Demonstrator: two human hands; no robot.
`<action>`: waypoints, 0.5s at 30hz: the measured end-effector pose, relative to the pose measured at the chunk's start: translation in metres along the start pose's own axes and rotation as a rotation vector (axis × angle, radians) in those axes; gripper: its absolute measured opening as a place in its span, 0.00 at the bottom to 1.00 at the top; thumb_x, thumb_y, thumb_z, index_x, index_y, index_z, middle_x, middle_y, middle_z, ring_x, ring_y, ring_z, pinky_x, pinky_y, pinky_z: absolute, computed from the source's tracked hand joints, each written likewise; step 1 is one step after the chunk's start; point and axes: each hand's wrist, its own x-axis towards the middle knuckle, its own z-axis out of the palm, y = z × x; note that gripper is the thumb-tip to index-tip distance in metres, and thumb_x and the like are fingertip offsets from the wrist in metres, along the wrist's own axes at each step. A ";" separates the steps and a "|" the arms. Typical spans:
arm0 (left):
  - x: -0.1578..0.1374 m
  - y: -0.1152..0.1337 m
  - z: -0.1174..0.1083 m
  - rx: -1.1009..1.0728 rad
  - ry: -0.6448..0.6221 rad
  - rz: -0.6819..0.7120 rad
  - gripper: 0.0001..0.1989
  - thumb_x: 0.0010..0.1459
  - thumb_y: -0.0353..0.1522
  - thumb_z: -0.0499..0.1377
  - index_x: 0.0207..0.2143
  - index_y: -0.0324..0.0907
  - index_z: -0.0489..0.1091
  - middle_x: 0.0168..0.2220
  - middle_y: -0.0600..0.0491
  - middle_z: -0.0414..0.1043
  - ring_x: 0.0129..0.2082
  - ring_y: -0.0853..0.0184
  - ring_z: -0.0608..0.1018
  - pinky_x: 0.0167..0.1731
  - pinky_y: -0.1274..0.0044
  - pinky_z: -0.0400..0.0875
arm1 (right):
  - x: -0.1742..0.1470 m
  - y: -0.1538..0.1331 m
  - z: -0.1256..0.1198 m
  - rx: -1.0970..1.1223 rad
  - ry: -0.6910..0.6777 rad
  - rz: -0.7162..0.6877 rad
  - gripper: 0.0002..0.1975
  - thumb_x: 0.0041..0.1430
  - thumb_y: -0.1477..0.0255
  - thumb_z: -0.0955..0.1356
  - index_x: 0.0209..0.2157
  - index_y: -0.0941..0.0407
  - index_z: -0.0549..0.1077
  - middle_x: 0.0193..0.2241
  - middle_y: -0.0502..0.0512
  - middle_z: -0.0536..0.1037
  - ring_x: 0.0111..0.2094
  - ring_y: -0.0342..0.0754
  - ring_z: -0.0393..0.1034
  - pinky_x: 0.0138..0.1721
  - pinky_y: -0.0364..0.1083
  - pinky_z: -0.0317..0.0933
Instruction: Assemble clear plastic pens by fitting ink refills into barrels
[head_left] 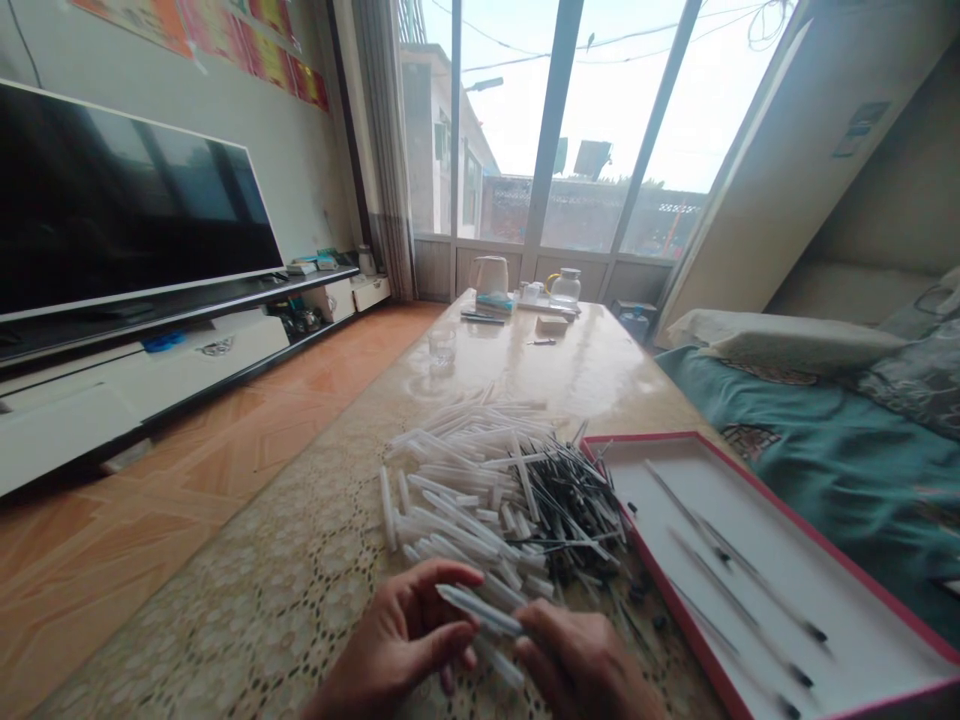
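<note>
My right hand [581, 655] pinches a translucent white pen barrel [480, 608] near one end, its pointed end aimed left. My left hand [416, 630] is curved around that point, thumb and forefinger apart; whether it touches the barrel is unclear. Another white barrel [501, 662] shows just below, between the hands; what supports it is hidden. Beyond my hands, a heap of white pen barrels [450, 500] covers the table. Against its right side lies a pile of thin dark pen refills [574, 500]. Small black pieces [637, 590] are scattered near the tray.
A shallow white tray with a pink rim [795, 520] lies at right, holding several thin rods with black ends [757, 600]. Farther along the patterned table [300, 560] stand a clear glass [442, 350], a glass jug [566, 288] and a kettle [491, 275]. A teal-covered sofa [787, 400] borders the right.
</note>
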 end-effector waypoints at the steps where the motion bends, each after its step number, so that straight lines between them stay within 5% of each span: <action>1: -0.001 -0.002 0.002 -0.038 -0.020 -0.028 0.15 0.47 0.35 0.71 0.38 0.42 0.75 0.22 0.56 0.77 0.18 0.71 0.77 0.16 0.84 0.70 | 0.000 0.000 0.007 -0.020 0.013 -0.012 0.20 0.70 0.62 0.53 0.31 0.54 0.68 0.20 0.50 0.75 0.19 0.42 0.69 0.22 0.38 0.56; 6: -0.001 -0.010 0.002 -0.089 0.036 -0.065 0.13 0.45 0.38 0.71 0.29 0.39 0.76 0.16 0.55 0.75 0.14 0.74 0.72 0.13 0.87 0.63 | 0.001 -0.002 0.018 0.048 0.040 0.004 0.25 0.68 0.55 0.51 0.30 0.54 0.69 0.20 0.50 0.75 0.19 0.42 0.68 0.22 0.39 0.55; 11: 0.002 -0.009 -0.005 -0.084 0.188 -0.052 0.15 0.43 0.40 0.71 0.28 0.39 0.76 0.14 0.55 0.75 0.11 0.74 0.70 0.12 0.85 0.61 | 0.000 0.000 -0.003 0.263 0.042 0.302 0.25 0.69 0.58 0.50 0.24 0.54 0.62 0.18 0.46 0.64 0.20 0.41 0.61 0.23 0.39 0.52; 15: 0.002 -0.004 -0.006 -0.083 0.233 -0.063 0.15 0.41 0.39 0.73 0.28 0.39 0.76 0.15 0.55 0.76 0.13 0.74 0.71 0.14 0.84 0.63 | -0.002 0.005 -0.008 0.396 0.008 0.375 0.23 0.68 0.57 0.53 0.25 0.55 0.62 0.18 0.43 0.57 0.19 0.40 0.54 0.21 0.39 0.48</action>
